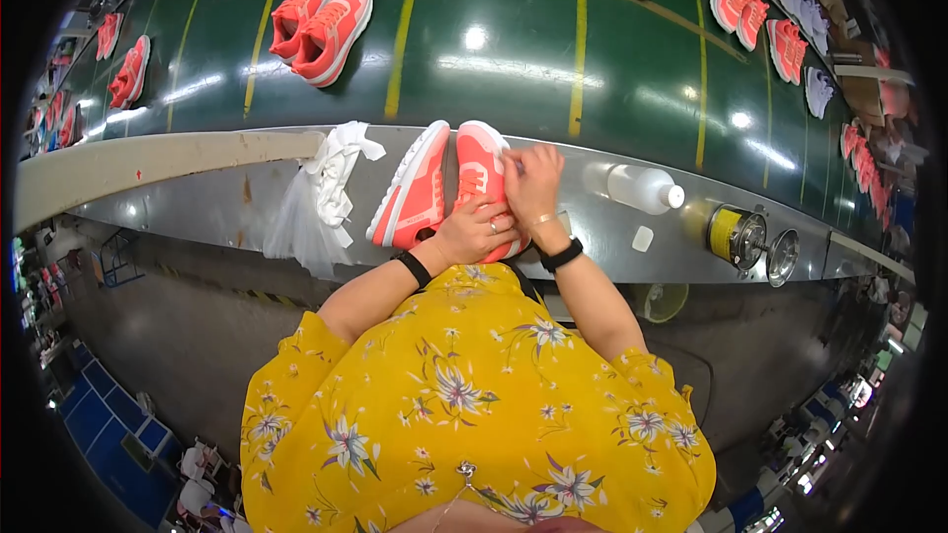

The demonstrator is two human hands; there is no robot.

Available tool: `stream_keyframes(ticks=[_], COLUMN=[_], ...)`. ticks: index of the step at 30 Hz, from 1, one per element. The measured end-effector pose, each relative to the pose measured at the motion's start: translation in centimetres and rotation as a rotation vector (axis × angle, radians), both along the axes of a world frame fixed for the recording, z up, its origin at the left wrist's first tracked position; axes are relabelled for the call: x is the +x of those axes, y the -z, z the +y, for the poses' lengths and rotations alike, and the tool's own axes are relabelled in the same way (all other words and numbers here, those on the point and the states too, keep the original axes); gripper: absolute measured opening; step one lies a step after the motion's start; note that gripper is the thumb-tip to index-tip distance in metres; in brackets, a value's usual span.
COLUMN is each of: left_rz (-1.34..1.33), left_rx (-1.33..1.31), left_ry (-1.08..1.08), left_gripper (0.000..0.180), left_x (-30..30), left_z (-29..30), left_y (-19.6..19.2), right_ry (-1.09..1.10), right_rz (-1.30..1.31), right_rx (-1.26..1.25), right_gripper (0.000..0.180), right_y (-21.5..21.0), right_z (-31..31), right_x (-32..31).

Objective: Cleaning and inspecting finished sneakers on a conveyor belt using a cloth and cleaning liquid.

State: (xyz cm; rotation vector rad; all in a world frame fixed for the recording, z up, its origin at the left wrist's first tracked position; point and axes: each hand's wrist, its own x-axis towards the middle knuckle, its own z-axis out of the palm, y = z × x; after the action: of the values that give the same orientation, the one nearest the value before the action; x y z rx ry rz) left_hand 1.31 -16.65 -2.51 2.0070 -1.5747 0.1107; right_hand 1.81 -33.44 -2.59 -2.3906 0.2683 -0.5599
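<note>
Both hands grip one coral sneaker (481,178) on the bench (197,202): left hand (476,232) fingers curled round its heel, right hand (533,183) fingers pressed against its side (its twin (413,188) alongside).

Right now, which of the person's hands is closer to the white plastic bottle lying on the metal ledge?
Right. The right hand rests on the coral shoe, just left of the white bottle; the left hand grips the shoe's lower side, farther away.

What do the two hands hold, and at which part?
Both hands hold one coral sneaker on the metal ledge: the left hand at its heel end, the right hand on its side near the toe.
</note>
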Motion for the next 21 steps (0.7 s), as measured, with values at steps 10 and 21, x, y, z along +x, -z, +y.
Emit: stream_keyframes(ticks=[10, 21], left_rz=[-0.023, -0.010], left_rx=[-0.021, -0.037], left_ry=[-0.015, -0.026], left_gripper=[0.023, 0.021], left_x=[0.0, -0.1], left_z=[0.0, 0.1], left_y=[-0.2, -0.3], right_ry=[0.009, -0.005], right_rz=[0.003, 0.015], right_rx=[-0.011, -0.013], right_gripper=[0.005, 0.005], right_y=[-0.1, 0.0], right_z=[0.2, 0.5], right_x=[-1.9, -2.0])
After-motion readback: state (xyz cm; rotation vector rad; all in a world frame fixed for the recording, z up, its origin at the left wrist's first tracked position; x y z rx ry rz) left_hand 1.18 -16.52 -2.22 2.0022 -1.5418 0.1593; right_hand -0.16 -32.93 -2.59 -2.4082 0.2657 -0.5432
